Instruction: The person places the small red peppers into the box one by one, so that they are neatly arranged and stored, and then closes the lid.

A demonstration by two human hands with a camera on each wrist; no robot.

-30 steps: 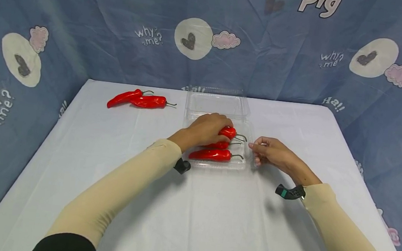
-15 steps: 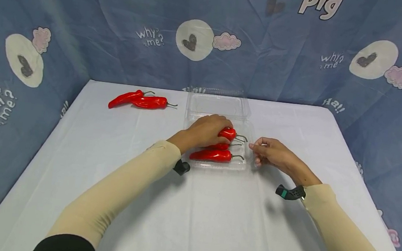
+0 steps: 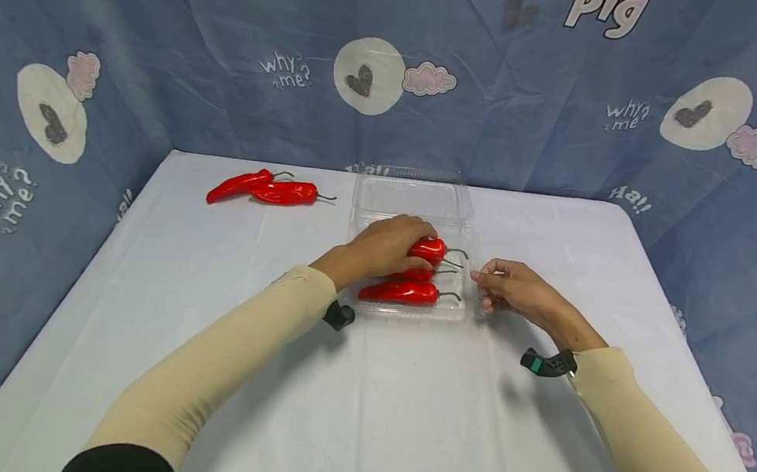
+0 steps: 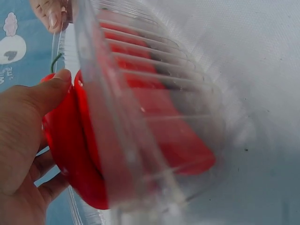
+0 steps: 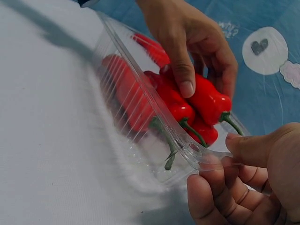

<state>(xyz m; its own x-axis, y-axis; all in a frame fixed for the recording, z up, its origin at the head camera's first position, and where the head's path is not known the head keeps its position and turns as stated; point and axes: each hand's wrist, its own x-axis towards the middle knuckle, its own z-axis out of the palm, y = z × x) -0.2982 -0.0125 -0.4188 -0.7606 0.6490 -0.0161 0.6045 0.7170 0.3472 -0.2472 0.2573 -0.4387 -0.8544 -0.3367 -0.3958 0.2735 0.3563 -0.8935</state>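
Head view, and the left hand's grip (image 3: 389, 245) is wrapped round a red pepper (image 3: 428, 250), holding it inside the clear container (image 3: 412, 312). Just beyond the stems, the right hand's grip (image 3: 513, 289) pinches the container's corner edge, apparently to steady it. So this looks like the placing step: pepper in, not yet released! In the right wrist view a partly hidden pepper (image 5: 207, 135) shows beneath it. Nearer sits a middle pepper (image 3: 419, 275), then a front pepper (image 3: 400, 292). The next move seems to call for settling the held one, then letting go without dragging its neighbours. Behind, the lid (image 3: 414, 197) lies folded back. Off left on the bench (image 3: 427, 428), one loose pepper (image 3: 238, 186) touches a second loose pepper (image 3: 285, 193), probably awaiting their turn.
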